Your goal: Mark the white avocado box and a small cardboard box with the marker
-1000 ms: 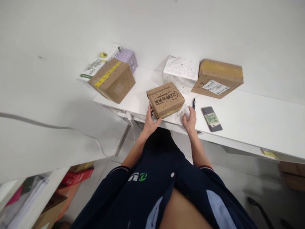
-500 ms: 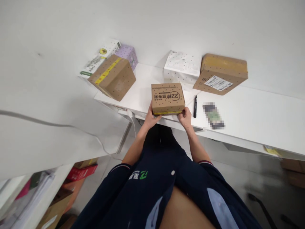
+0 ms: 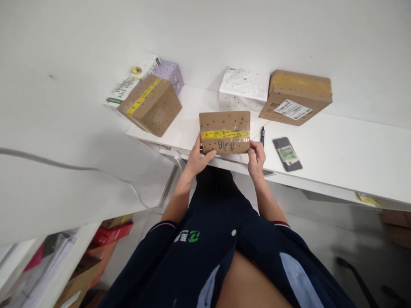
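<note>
A brown cardboard box (image 3: 224,122) is at the front edge of the white table, between my two hands. Its taped face is turned up toward me, with a yellow tape strip across it and black handwriting below the strip. My left hand (image 3: 198,159) grips the lower left corner, thumb on the taped face. At the lower right corner my right hand (image 3: 257,158) holds on with its fingers closed on the edge. A black marker pen (image 3: 262,136) lies just past my right hand, partly hidden by it.
Right of the pen lies a phone (image 3: 287,154) with a green note on its back. Against the wall stand a white dotted box (image 3: 244,85) and a brown labelled box (image 3: 300,96). Another brown box (image 3: 152,105), a purple box (image 3: 171,75) and a white printed box (image 3: 128,87) are left.
The box has been turned in my hands: the printed face gave way to the taped, handwritten one. My right hand has shifted slightly right and now covers the pen's lower end.
</note>
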{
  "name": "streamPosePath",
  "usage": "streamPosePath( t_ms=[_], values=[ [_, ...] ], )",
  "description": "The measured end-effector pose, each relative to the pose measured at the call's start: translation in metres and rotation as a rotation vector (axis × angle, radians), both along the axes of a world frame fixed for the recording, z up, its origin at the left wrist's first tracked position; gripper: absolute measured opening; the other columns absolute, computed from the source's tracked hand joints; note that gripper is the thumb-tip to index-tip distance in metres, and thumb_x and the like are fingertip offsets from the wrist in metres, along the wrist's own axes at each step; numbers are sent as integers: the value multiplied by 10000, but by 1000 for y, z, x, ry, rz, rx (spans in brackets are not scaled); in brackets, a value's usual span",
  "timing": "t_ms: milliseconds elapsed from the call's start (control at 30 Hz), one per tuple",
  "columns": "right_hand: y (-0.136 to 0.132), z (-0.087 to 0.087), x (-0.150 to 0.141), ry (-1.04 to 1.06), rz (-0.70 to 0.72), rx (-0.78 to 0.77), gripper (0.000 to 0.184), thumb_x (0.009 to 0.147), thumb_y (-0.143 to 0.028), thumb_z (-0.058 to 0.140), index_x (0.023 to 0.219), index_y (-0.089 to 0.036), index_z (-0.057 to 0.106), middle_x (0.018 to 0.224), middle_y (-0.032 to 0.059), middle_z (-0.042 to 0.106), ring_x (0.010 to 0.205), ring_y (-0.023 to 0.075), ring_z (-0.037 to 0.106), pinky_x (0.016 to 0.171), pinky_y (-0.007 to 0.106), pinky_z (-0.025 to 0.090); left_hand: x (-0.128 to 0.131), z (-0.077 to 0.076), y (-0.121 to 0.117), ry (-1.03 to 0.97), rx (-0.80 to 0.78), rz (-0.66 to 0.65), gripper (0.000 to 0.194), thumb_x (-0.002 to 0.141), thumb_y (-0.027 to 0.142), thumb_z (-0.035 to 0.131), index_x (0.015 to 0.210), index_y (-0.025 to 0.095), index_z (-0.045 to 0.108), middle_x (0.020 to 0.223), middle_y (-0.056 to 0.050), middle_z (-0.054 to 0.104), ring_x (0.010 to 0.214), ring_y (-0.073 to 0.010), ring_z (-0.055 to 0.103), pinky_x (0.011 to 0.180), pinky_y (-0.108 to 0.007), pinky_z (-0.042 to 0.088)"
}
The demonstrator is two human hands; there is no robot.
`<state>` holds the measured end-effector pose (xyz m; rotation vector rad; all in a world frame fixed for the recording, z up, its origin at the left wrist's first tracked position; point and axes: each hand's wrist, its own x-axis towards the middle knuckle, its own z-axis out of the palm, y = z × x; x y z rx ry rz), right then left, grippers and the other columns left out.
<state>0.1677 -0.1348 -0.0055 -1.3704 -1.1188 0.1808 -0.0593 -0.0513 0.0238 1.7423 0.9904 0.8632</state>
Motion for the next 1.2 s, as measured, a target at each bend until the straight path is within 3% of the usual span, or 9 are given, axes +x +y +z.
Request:
streamPosePath(
  t_ms=[67,200,300,367,467,600,767,1067,1200],
  values=[
    [-2,7,-4,24,-33,-14,294,930,-454,504,998,-219,668,907,48,644,862,207,617,807,381,512,0,6,-4,14,-16,-1,910,818,550,684,1571,226,288,1400,-131,615,1203,-291,641,961,-436,576],
    [-2,5,-9,97,-110,-103,366,939,-550,487,911,-216,633,850,31,640,815,195,600,764,359,500,-1,2,-8,116,-40,43,1006,804,594,699,1595,188,229,1386,-168,617,1157,-307,665,998,-489,558],
    [0,-2,-7,119,-135,-151,408,941,-585,448,915,-216,621,852,35,638,819,201,597,768,370,508,-3,2,-7,206,5,47,1099,771,581,754,1621,252,140,1276,-141,676,1055,-306,695,959,-519,567],
    [0,-4,-3,98,-119,-149,432,942,-590,437,1042,-216,629,937,57,643,872,211,608,805,392,524,-4,9,-5,254,42,0,1124,756,545,783,1623,307,109,1288,-114,676,1094,-320,685,964,-524,561],
    [0,1,7,-19,-43,-158,512,962,-578,402,1330,-257,556,1082,81,622,959,225,612,872,433,538,-5,25,-3,365,92,-70,1038,768,515,775,1602,359,177,1435,-81,595,1222,-345,629,1027,-524,523],
    [-3,21,18,-258,116,-290,521,1004,-541,343,1459,-334,489,1159,81,596,1061,249,596,956,476,531,-2,35,-2,529,127,-81,926,773,515,768,1559,352,307,1480,-76,554,1263,-392,579,1041,-545,487],
    [-2,37,18,-338,165,-377,502,1007,-524,376,1454,-342,510,1158,86,579,1042,268,600,963,465,537,0,26,1,524,196,-33,900,723,523,822,1502,350,406,1302,-89,655,1084,-397,628,934,-537,507],
    [5,43,17,-361,137,-405,416,979,-476,473,1345,-316,589,1084,67,605,967,263,599,870,429,552,2,20,4,551,248,31,881,665,614,845,1427,361,482,988,-78,677,969,-384,634,886,-545,510],
    [7,45,18,-400,133,-449,413,978,-496,473,1322,-307,601,1081,61,617,920,252,600,802,406,552,2,21,5,536,226,24,860,652,578,869,1396,364,494,984,-64,671,954,-369,644,878,-536,526]
  ],
)
